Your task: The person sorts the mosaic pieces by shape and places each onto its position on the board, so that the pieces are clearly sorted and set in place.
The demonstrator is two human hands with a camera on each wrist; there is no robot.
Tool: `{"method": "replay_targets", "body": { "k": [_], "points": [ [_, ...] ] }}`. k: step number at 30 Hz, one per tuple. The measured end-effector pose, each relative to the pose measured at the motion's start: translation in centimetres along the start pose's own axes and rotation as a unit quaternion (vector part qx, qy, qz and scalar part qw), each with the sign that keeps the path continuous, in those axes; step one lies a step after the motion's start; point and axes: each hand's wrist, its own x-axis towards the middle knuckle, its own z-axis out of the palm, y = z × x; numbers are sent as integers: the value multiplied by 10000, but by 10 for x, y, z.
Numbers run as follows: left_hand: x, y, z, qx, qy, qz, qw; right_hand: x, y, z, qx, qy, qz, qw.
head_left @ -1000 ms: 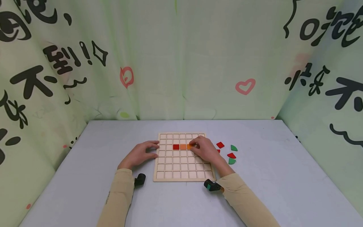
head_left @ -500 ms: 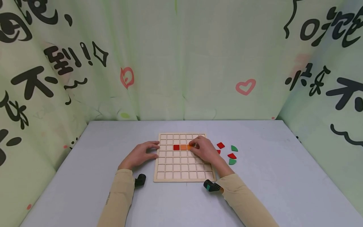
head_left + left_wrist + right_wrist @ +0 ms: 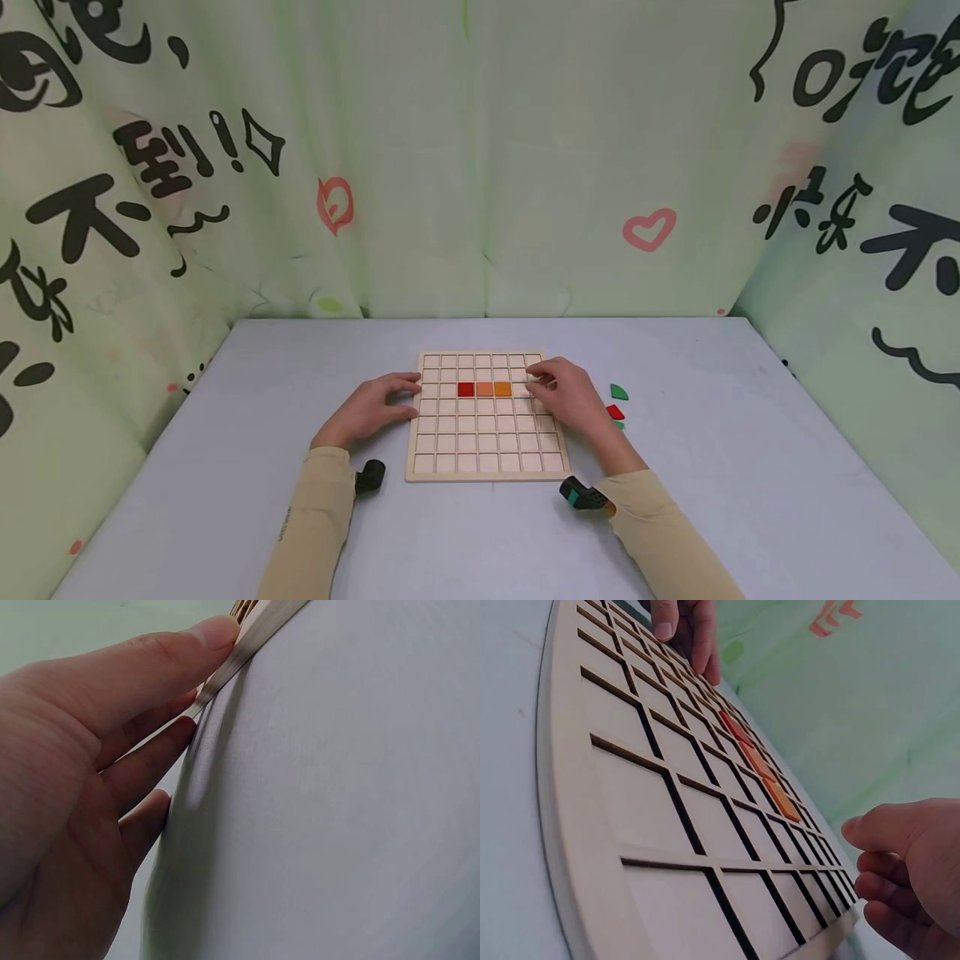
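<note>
Your left hand [image 3: 369, 408], fingers spread, touches the left edge of the board [image 3: 487, 477], likely steadying it, while your half-open, seemingly empty right hand [image 3: 567, 392] is over its right side.

The head view looks forward and down over the near side of the grid board [image 3: 467, 423], far enough off to show the desk [image 3: 217, 467] around it and the curtain [image 3: 555, 125] behind it. The left wrist view sits close beside the board's left edge, facing the left fingers [image 3: 150, 762] and a strip of that edge. The right wrist view looks slantwise from the board's near right corner across its cells, sharing the tiles [image 3: 755, 759] with the head view.
</note>
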Motion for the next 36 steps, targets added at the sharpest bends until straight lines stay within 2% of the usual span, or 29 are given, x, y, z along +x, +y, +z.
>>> {"method": "replay_targets", "body": {
  "k": [13, 22, 27, 36],
  "points": [
    [-2, 2, 1, -36, -31, -59, 10000, -15, 35, -32, -335, 286, 411, 9982],
    [-1, 3, 2, 22, -19, -52, 10000, -21, 55, -48, -518, 163, 1048, 9930],
    [-1, 3, 2, 18, -8, -49, 10000, -24, 62, -51, -681, 176, 1081, 9916],
    [-2, 3, 0, -16, -9, -45, 10000, -26, 63, -53, -732, 233, 907, 9929]
  ]
}}
